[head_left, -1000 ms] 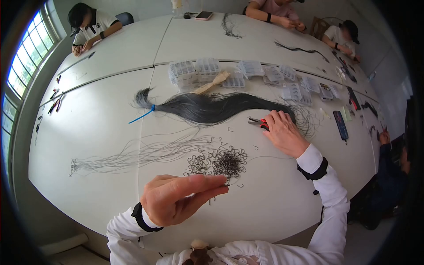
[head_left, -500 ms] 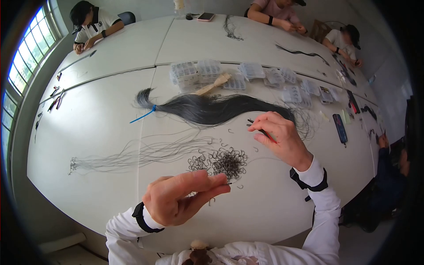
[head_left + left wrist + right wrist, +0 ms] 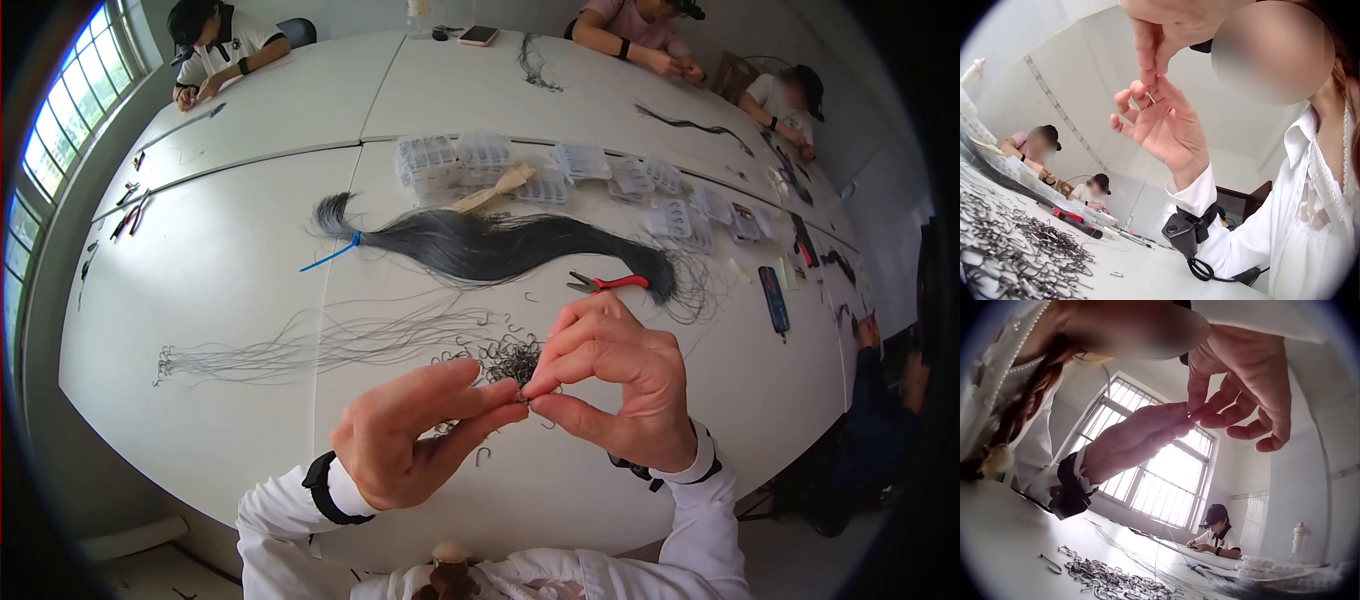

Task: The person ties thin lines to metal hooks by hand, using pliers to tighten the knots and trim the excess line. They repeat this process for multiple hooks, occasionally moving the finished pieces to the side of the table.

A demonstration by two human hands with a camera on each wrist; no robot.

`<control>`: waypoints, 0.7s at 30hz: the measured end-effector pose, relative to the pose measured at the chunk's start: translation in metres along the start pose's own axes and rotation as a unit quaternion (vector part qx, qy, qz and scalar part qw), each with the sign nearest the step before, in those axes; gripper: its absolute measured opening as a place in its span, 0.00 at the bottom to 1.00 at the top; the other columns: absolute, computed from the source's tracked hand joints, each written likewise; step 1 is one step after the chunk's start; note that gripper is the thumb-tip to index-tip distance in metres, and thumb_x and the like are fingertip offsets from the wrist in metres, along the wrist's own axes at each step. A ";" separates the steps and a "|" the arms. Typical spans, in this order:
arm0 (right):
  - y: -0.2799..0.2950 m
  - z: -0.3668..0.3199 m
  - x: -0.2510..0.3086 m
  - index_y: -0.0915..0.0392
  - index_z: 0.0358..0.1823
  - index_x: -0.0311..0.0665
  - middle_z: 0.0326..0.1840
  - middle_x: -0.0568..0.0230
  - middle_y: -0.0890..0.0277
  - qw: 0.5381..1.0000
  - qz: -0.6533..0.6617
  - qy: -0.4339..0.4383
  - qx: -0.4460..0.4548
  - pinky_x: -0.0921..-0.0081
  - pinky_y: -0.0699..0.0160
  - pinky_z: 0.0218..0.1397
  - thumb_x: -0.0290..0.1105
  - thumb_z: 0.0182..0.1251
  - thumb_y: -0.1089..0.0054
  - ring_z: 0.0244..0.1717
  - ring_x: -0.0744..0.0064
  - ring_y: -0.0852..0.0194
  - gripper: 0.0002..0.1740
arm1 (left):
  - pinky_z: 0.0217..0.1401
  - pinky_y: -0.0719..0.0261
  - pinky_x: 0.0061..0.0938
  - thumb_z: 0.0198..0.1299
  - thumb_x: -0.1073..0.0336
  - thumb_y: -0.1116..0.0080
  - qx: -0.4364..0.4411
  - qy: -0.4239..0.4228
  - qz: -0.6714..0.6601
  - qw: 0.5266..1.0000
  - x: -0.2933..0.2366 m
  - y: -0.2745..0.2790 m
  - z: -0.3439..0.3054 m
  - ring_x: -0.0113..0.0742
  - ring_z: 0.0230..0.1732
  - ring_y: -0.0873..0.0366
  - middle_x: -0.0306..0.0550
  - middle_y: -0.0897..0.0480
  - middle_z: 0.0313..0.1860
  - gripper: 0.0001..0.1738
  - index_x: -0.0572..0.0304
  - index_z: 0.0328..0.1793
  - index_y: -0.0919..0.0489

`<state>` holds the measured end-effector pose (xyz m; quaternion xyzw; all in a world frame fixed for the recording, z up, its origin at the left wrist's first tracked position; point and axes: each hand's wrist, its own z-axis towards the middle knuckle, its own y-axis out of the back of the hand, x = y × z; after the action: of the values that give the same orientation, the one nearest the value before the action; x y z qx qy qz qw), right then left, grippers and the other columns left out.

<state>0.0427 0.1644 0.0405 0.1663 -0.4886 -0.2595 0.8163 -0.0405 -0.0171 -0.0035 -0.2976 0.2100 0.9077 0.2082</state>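
Note:
My left hand (image 3: 412, 432) pinches a small fish hook between straightened fingers and thumb; the fingers mostly hide it. Thumb and fingertips of my right hand (image 3: 628, 388) meet the left fingertips and pinch a fine fishing line (image 3: 1142, 115) there. Below both hands lies a heap of dark fish hooks (image 3: 512, 352), partly covered by them. Just beyond the right hand, red-handled pliers (image 3: 612, 284) lie against a long hank of dark strands (image 3: 470, 245) bound with a blue tie (image 3: 330, 258).
Hooks tied to long thin lines (image 3: 330, 345) stretch leftward over the white table (image 3: 200, 430). Clear compartment boxes (image 3: 425, 160) stand behind the hank. More pliers (image 3: 130, 215) lie at far left, and a dark phone-like object (image 3: 773, 300) at right. Several people sit around the table.
My right hand has let go of the red-handled pliers beside the hank and come down left to the left fingertips. The left hand has stayed nearly in place, still pinching.

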 end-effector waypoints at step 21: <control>-0.003 -0.002 -0.005 0.21 0.26 0.37 0.26 0.68 0.22 0.994 0.061 -0.087 -0.007 0.73 0.34 0.48 0.23 0.47 0.35 0.38 0.69 0.29 0.04 | 0.44 0.15 0.32 0.49 0.83 0.35 0.073 0.236 -0.143 0.958 -0.006 0.005 0.020 0.43 0.39 0.15 0.53 0.17 0.34 0.34 0.67 0.59 0.43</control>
<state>0.0421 0.1646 0.0345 0.1074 -0.5654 -0.2260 0.7860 -0.0477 -0.0131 0.0160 -0.5142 0.2742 0.7548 0.3011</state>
